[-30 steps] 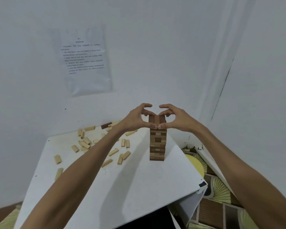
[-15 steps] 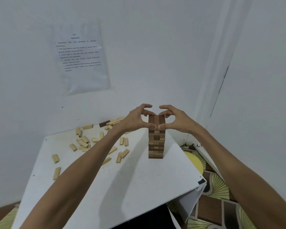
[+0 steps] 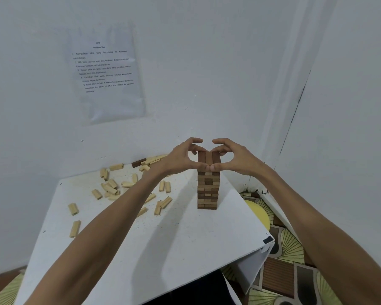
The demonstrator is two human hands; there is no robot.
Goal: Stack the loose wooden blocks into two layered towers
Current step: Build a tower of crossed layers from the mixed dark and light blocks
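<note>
A single tower of layered light and dark wooden blocks (image 3: 208, 190) stands upright on the white table (image 3: 185, 243), right of centre. Its top layer of dark blocks (image 3: 208, 159) is framed by both hands. My left hand (image 3: 180, 157) and my right hand (image 3: 233, 157) curl round that top layer from either side, thumbs meeting at its front edge and fingers touching its back. Several loose pale blocks (image 3: 110, 189) lie scattered over the table's far left, with one dark block (image 3: 139, 162) by the wall.
The table sits in a corner, with white walls behind and to the right. A printed sheet (image 3: 106, 71) hangs on the back wall. A yellow round object (image 3: 259, 214) and patterned floor (image 3: 288, 271) lie beyond the table's right edge.
Both hands stay around the tower's top layer, with the fingers shifted slightly. The view has drifted a little; the tower has not moved.
</note>
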